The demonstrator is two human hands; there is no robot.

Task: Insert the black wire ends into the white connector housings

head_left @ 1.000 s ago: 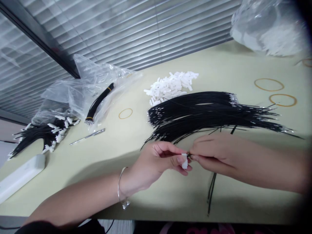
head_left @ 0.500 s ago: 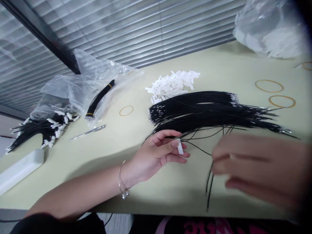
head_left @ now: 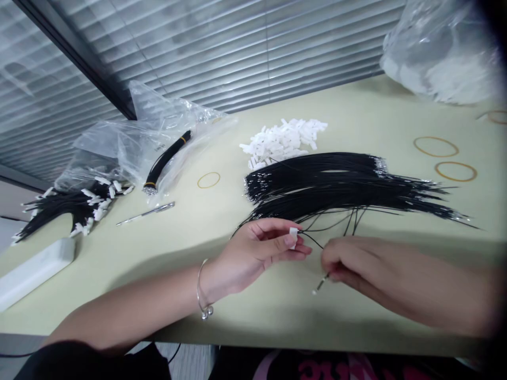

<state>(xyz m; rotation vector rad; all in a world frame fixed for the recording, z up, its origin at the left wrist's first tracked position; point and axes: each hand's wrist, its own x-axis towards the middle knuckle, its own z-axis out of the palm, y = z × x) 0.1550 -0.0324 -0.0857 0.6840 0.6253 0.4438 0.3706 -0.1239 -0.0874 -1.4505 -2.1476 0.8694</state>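
Note:
Between the thumb and fingers of my left hand is a small white plastic connector housing. A thin black wire runs from beside it toward the right. My right hand is closed on black wires, whose metal-tipped ends stick out below its fingertips, a short way right of the housing. Just beyond both hands lies a large bundle of black wires with silvery crimped ends. Behind that bundle is a heap of white connector housings.
Finished-looking black wires with white housings lie at the left, near a white block. A pen-like metal tool, rubber bands, a tied wire bundle on clear plastic bags and a filled bag are farther out.
My right hand has moved left, closer to my left hand, and the wire ends that hung down now point lower left from its fingers. The housing is turned slightly in my left hand.

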